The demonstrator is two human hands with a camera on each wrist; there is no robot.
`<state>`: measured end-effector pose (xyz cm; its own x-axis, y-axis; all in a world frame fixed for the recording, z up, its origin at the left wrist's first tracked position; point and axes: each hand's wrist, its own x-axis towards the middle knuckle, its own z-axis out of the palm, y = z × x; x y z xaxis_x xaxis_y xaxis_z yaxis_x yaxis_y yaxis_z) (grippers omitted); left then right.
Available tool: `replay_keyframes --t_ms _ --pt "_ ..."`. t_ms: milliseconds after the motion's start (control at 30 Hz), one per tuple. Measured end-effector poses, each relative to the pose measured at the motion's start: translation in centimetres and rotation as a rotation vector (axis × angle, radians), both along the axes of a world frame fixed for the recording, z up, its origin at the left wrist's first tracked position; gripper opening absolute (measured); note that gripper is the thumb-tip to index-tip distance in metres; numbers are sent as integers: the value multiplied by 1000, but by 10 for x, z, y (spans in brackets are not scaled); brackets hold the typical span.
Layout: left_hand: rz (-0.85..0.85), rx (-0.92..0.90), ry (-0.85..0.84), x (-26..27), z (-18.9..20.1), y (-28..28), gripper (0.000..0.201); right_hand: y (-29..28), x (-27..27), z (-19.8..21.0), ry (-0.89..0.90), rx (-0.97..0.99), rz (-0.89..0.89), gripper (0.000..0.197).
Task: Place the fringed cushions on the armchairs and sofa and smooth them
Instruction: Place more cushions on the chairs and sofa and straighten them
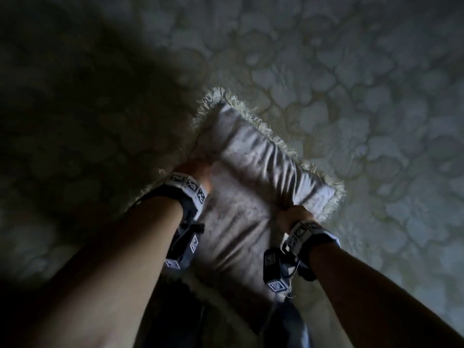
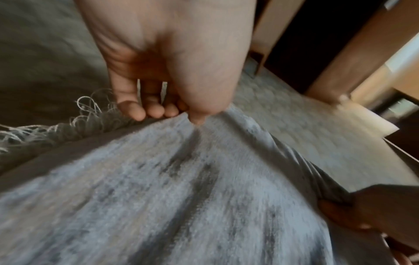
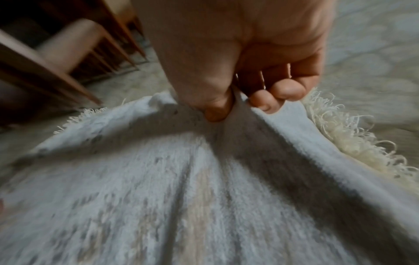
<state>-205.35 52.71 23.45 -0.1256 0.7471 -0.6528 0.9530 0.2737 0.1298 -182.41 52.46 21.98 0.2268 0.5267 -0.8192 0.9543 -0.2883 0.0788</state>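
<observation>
A pale grey cushion (image 1: 253, 182) with a cream fringe hangs in front of me above the patterned carpet, its fabric creased. My left hand (image 1: 193, 169) grips its left edge, thumb on top and fingers (image 2: 145, 111) curled under beside the fringe (image 2: 90, 111). My right hand (image 1: 293, 214) pinches the right edge near a corner; in the right wrist view the thumb and fingers (image 3: 263, 102) bunch the fabric (image 3: 204, 179) next to the fringe (image 3: 340, 139). The cushion (image 2: 181, 197) fills the left wrist view too.
A grey carpet (image 1: 351, 84) with a blotchy pattern covers the floor below. Wooden chair legs and a padded seat (image 3: 68, 46) stand to the left in the right wrist view. Wooden furniture (image 2: 340, 53) rises beyond the carpet in the left wrist view.
</observation>
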Motion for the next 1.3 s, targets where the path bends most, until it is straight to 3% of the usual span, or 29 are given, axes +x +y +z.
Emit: replay_keyframes --t_ms 200,300,433,533,600,633,700,833,933,1100,1300 --pt "333 269 54 -65 107 -23 33 60 -74 93 122 178 333 64" --pt "479 415 104 -73 178 -78 32 56 -105 154 181 277 535 56" --pt "642 477 157 -87 300 -169 44 23 -168 260 334 411 622 64" --pt "801 527 344 -104 394 -259 36 -31 -228 350 507 487 797 66" --pt "964 509 455 -102 456 -347 37 -103 -266 414 623 506 992 62" --pt "1018 518 455 -103 466 -364 39 -119 -273 433 653 532 1033 60" --pt "1222 511 537 -87 509 -462 40 -208 -299 489 751 586 1221 54" --pt "1537 504 737 -31 553 -653 36 -401 -327 551 938 587 1497 52" --pt "1713 507 832 20 566 -787 32 -551 -323 570 1066 507 1655 50" --pt "1972 392 904 107 575 -988 27 -785 -291 565 1248 241 1689 37" --pt "2196 254 998 211 579 -1168 26 -1001 -221 572 1312 72 1826 40"
